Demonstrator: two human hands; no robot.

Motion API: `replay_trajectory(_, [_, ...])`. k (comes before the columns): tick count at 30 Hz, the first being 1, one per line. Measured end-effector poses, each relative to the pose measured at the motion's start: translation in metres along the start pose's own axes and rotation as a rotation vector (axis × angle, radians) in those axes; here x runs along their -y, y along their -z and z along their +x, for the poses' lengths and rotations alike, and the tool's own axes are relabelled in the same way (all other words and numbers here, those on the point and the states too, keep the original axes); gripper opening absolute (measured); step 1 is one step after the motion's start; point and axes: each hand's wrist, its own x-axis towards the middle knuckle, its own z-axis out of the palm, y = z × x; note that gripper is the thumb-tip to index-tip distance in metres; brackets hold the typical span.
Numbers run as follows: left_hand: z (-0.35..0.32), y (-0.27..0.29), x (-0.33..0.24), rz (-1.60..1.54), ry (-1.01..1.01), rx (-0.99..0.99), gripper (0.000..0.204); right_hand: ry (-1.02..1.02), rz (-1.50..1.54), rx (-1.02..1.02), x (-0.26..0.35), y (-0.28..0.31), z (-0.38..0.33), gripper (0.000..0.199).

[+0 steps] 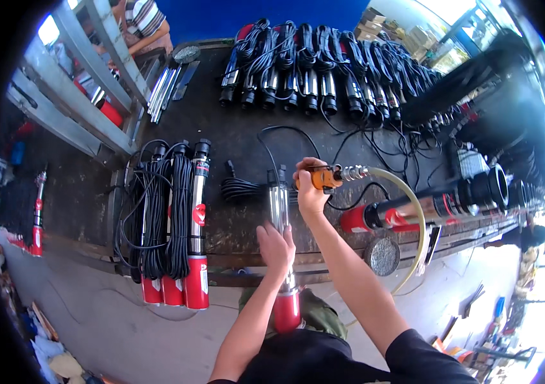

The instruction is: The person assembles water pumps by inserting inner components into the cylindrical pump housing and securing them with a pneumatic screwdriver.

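A slim submersible pump with a shiny steel body and a red end lies over the table's near edge, its red end close to my body. My left hand is closed around the steel body near its middle; the fingers are partly blurred. In my right hand is an orange air gun, held beside the pump's far end. A pale air hose runs from its metal coupling and curves down to the right. A black cable loops from the pump's far end, and a bundled cable with plug lies to its left.
Several pumps with coiled black cables lie at the left edge. More pumps line the back of the dark table. Further pumps and a round grey dish are at right. Behind a metal frame, another person is partly visible.
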Motion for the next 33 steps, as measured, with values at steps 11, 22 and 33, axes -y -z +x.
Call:
replay_trajectory(11, [-0.050,0.081,0.056,-1.433,0.977,0.236,0.014,0.053,0.024,0.065,0.117,0.068,-0.156,0.016])
replay_trajectory(22, [-0.137,0.083,0.034,-1.351,0.811,0.696,0.021,0.004,0.136,0.039,0.134,0.110,-0.231,0.020])
replay_trajectory(33, [-0.137,0.096,0.034,-1.539,0.853,0.805,0.017,-0.114,0.271,-0.089,0.137,0.107,-0.244,0.020])
